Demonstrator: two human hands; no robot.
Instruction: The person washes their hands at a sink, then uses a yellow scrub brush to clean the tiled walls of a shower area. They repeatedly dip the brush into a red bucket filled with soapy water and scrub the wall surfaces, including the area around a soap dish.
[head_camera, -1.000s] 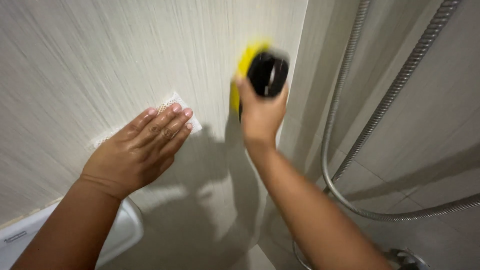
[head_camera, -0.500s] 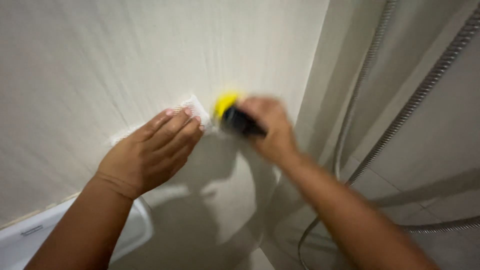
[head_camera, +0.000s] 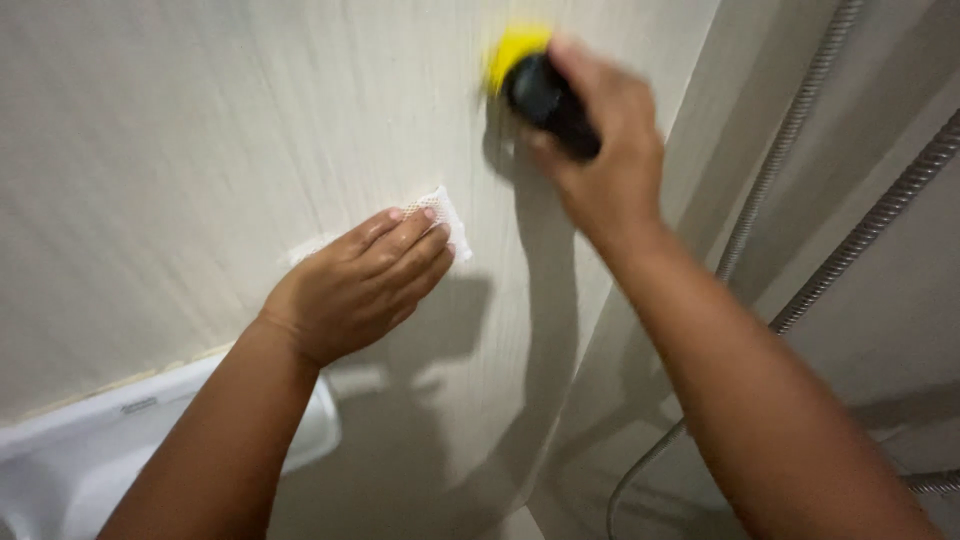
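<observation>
My right hand grips a scrub brush with a black handle and a yellow head, blurred by motion, its head pressed against the pale streaked wall near the top of the view. My left hand lies flat on the same wall lower down, fingers together, pinning a white mesh cloth whose edge sticks out past the fingertips. The rest of the cloth is hidden under the palm.
A white basin or tank rim juts out at the lower left. Two ribbed metal shower hoses run diagonally down the corner wall on the right, one looping near the bottom.
My right hand has swept the brush down beside my left hand and then back up the wall to the top. My left hand has stayed flat on the cloth.
</observation>
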